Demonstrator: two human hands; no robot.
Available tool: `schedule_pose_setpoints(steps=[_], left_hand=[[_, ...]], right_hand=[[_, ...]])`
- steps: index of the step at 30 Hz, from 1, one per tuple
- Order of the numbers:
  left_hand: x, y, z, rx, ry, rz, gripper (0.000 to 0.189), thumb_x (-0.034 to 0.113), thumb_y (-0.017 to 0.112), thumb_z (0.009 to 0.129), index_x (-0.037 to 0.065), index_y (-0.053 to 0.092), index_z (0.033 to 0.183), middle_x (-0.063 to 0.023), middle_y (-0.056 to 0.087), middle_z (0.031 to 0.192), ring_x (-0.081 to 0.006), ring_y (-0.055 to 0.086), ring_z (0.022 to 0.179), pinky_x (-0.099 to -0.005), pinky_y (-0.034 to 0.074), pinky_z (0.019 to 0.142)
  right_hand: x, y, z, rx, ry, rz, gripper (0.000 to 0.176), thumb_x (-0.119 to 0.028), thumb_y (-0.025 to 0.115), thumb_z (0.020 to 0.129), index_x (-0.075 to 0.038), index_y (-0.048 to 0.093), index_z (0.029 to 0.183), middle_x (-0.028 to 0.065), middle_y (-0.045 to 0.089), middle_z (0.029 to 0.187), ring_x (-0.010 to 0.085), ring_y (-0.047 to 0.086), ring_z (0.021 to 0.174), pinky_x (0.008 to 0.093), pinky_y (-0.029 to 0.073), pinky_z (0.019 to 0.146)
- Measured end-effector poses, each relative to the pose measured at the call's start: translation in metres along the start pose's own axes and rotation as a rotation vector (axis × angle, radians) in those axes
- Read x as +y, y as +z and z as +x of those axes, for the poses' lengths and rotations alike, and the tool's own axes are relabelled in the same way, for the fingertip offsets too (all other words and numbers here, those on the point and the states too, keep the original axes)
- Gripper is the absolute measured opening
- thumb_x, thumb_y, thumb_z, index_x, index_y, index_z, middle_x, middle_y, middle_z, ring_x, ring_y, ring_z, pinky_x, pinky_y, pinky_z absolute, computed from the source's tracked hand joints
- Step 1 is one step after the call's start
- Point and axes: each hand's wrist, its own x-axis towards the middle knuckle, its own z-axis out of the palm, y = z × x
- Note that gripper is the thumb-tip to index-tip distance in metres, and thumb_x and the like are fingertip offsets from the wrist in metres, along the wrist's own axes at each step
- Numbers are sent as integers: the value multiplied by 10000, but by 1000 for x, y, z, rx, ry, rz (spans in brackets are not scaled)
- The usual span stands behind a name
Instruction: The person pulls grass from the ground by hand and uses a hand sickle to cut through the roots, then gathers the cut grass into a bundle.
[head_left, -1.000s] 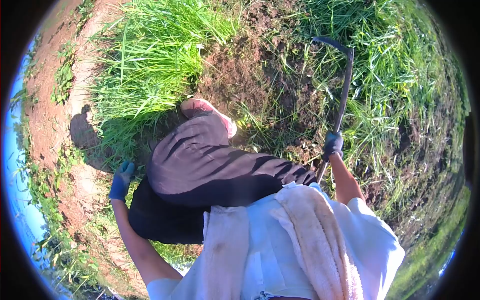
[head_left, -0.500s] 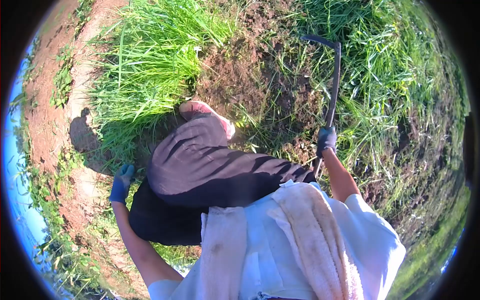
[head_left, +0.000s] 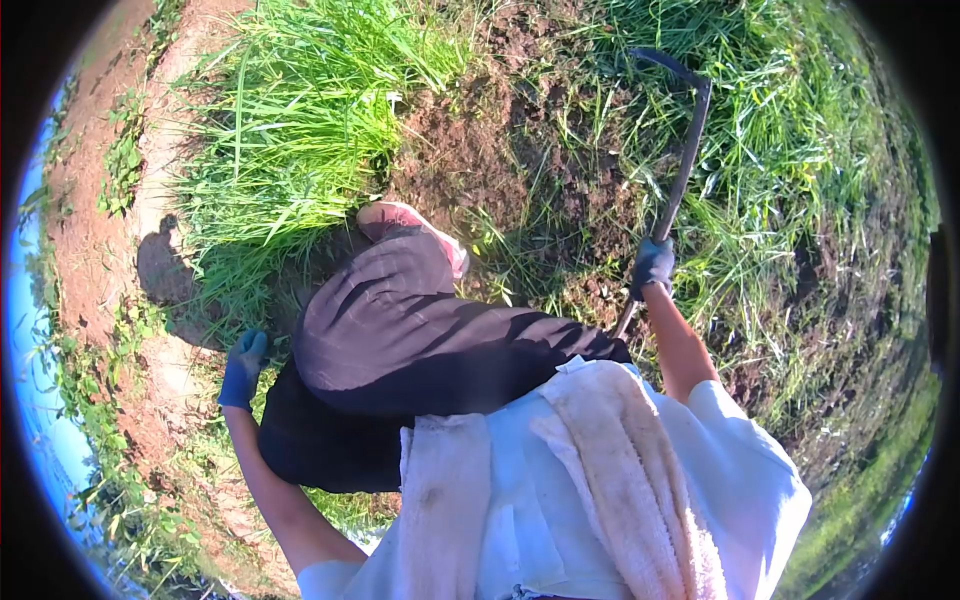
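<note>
My right hand [head_left: 653,266], in a blue glove, is wrapped round the handle of a long-handled sickle [head_left: 685,160]. The sickle's curved dark blade [head_left: 665,62] points left at the top, over cut grass; the handle's lower end runs down beside my thigh. On the left, my left hand [head_left: 246,362], also in a blue glove, hangs beside my bent knee with its fingers curled in. Nothing shows in it. Tall standing grass [head_left: 310,130] grows ahead of that hand, beyond my shoe [head_left: 415,228].
Bare brown soil [head_left: 460,150] with stubble lies in front of my shoe. Cut grass [head_left: 770,120] is spread on the right. A dirt path [head_left: 165,130] with low weeds runs along the left. A towel [head_left: 630,450] hangs down over my chest.
The sickle has tipped to the right and its blade has moved up and right. My right hand has shifted slightly and turned with it. My left hand stays almost still.
</note>
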Motion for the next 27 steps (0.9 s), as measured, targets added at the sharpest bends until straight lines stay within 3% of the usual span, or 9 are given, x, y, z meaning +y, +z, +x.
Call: schedule_pose_setpoints(steps=[1, 2, 4, 12, 20, 22, 25, 26, 27], left_hand=[[8, 1, -6, -43, 32, -21, 251, 310, 540, 920, 68, 599, 954, 28, 563, 802, -81, 512, 723, -243, 431, 651], [5, -1, -7, -42, 29, -23, 251, 310, 540, 920, 68, 599, 954, 28, 563, 802, -81, 512, 723, -243, 431, 651], [3, -1, -2, -34, 25, 27, 244, 304, 549, 917, 67, 596, 952, 25, 564, 808, -80, 521, 747, -240, 435, 662], [-2, -5, -5, -82, 39, 21, 233, 299, 541, 931, 69, 575, 927, 24, 559, 803, -80, 505, 737, -234, 417, 652], [-10, -5, -12, -25, 106, 65, 237, 271, 536, 933, 41, 587, 910, 15, 533, 785, -84, 447, 729, -240, 396, 662], [-17, -5, -13, 16, 117, 106, 235, 292, 510, 923, 70, 583, 948, 2, 587, 823, -107, 543, 719, -257, 444, 651], [-33, -10, -17, 26, 149, 137, 230, 279, 510, 924, 67, 588, 968, 10, 568, 802, -103, 525, 700, -258, 437, 634], [-33, -10, -22, 36, 143, 133, 230, 279, 510, 924, 67, 588, 968, 10, 568, 802, -103, 525, 700, -258, 437, 634], [-28, -9, -28, 24, 107, 47, 239, 275, 532, 925, 49, 591, 974, 15, 561, 810, -93, 501, 725, -256, 428, 658]], right_hand=[[87, 47, 93, -153, 143, 315, 231, -288, 568, 867, -72, 540, 943, 195, 660, 932, 348, 652, 832, 439, 485, 744], [85, 37, 75, -155, 142, 312, 231, -288, 568, 867, -72, 540, 943, 195, 660, 932, 348, 652, 832, 439, 485, 744], [66, 9, 17, -41, -114, -427, 241, -265, 563, 835, -57, 569, 957, 230, 650, 919, 399, 630, 879, 463, 488, 765], [67, 17, 9, -67, -100, -376, 338, -285, 565, 773, -28, 605, 988, 231, 656, 902, 395, 638, 879, 461, 489, 784], [49, -16, 2, -149, -151, -252, 288, -247, 603, 764, -18, 594, 940, 178, 644, 769, 302, 624, 672, 401, 479, 627], [80, -9, 32, -156, -173, -268, 269, -254, 600, 773, -17, 587, 900, 114, 598, 705, 215, 545, 583, 361, 443, 565], [51, -28, 2, -209, -222, -230, 222, -259, 566, 818, -43, 563, 872, 74, 533, 639, 217, 463, 546, 411, 399, 550], [103, -18, 49, -394, 137, 231, 205, -259, 566, 834, -56, 558, 867, 82, 530, 631, 208, 472, 559, 413, 398, 545], [122, -33, 35, -399, 133, 230, 205, -259, 566, 834, -56, 558, 867, 82, 530, 631, 208, 472, 559, 413, 398, 545]])
